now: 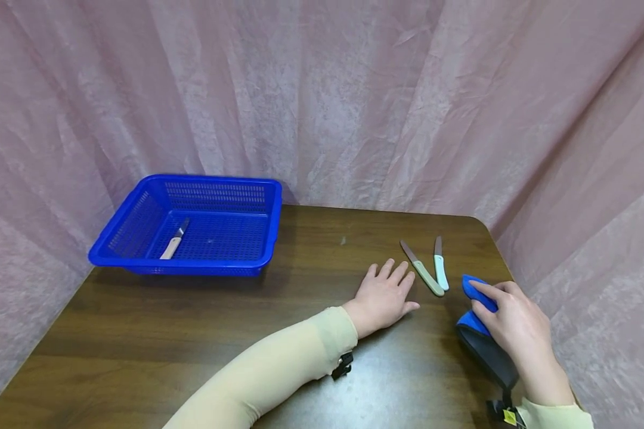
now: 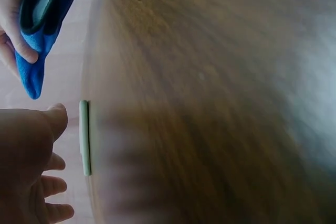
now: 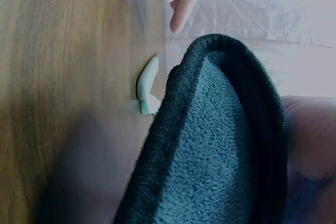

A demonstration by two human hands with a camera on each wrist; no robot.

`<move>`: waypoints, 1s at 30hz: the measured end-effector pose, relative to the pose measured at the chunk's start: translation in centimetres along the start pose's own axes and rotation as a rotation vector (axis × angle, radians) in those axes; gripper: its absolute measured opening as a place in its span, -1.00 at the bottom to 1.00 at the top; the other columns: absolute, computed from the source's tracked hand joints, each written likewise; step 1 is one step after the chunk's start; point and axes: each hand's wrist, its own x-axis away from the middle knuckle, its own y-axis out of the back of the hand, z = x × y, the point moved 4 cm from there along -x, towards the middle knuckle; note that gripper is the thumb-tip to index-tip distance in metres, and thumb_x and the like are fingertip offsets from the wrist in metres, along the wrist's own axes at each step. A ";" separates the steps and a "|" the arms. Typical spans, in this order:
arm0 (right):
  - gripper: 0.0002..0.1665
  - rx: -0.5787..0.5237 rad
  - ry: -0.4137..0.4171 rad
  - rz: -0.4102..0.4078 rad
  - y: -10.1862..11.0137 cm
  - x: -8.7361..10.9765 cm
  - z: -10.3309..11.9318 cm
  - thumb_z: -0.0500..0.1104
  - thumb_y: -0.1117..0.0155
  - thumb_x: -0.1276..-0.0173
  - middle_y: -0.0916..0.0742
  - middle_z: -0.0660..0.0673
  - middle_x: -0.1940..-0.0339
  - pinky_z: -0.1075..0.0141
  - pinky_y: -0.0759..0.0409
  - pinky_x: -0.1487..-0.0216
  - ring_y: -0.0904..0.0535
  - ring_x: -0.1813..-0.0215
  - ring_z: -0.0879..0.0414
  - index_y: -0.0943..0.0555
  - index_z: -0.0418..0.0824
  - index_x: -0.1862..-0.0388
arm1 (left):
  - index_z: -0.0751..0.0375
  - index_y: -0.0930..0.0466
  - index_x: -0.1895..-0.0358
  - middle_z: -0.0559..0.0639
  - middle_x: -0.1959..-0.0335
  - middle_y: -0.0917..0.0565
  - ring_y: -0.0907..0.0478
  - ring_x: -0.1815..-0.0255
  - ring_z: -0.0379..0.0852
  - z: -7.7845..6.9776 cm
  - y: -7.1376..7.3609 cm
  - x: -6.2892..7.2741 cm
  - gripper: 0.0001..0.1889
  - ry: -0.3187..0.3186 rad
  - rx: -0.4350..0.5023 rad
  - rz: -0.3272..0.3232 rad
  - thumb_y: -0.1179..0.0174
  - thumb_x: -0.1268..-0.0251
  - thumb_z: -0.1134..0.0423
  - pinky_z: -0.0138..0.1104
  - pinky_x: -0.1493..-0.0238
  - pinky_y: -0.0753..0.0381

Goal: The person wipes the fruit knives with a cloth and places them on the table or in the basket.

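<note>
Honestly, with the right hand [image 1: 517, 325] pinching the cloth [image 1: 488, 351] just beside 2 knives [image 1: 428, 278] on the tabletop [image 1: 112, 345], I'd hold its slack, and the left hand [image 1: 382, 299] with fingers spread, clear of the blades [image 1: 438, 245].

The head camera looks forward and down from above the table [image 1: 139, 333], far enough back to take in the basket [image 1: 139, 262] and curtain [image 1: 343, 107]. Both wrist cameras sit low and close, the table turned sideways — the cloth [image 3: 210, 145] looms in the right view — and share the green knife handle [image 2: 85, 137].
</note>
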 end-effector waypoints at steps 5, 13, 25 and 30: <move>-0.49 0.006 -0.012 -0.008 0.1 0.3 -0.4 -0.09 -0.41 -0.46 -0.67 -0.40 -0.15 -0.33 -0.60 0.22 -0.68 0.05 -0.49 -0.76 -0.10 -0.37 | -0.12 -0.21 -0.78 -0.08 -0.81 -0.14 -0.13 -0.78 0.07 -1.1 -0.5 -1.1 -0.21 -0.022 0.024 -0.006 0.21 -0.72 -0.44 0.03 -0.64 -0.26; -0.48 0.021 -0.017 -0.006 0.2 0.4 -0.5 -0.07 -0.41 -0.47 -0.67 -0.39 -0.13 -0.29 -0.61 0.25 -0.70 0.06 -0.42 -0.75 -0.11 -0.38 | -0.15 -0.24 -0.77 -0.07 -0.81 -0.15 -0.11 -0.79 0.07 -2.4 -0.9 -2.3 -0.23 -0.060 0.018 -0.033 0.20 -0.72 -0.43 0.04 -0.62 -0.29; -0.48 0.023 -0.035 -0.005 0.5 0.6 -0.7 -0.07 -0.42 -0.47 -0.69 -0.38 -0.16 -0.33 -0.61 0.25 -0.71 0.05 -0.44 -0.76 -0.09 -0.38 | -0.27 -0.20 -0.78 -0.19 -0.82 -0.10 0.00 -0.82 0.02 -5.1 -1.0 -4.0 -0.25 -0.123 0.020 0.017 0.21 -0.71 -0.45 0.05 -0.68 -0.19; -0.48 0.035 -0.035 -0.002 1.0 0.7 -0.9 -0.08 -0.42 -0.47 -0.69 -0.38 -0.14 -0.32 -0.61 0.24 -0.70 0.04 -0.40 -0.76 -0.11 -0.38 | -0.29 -0.18 -0.79 -0.21 -0.82 -0.09 0.00 -0.81 0.01 -6.1 -0.9 -4.7 -0.24 -0.134 0.019 0.034 0.21 -0.70 -0.46 0.06 -0.68 -0.17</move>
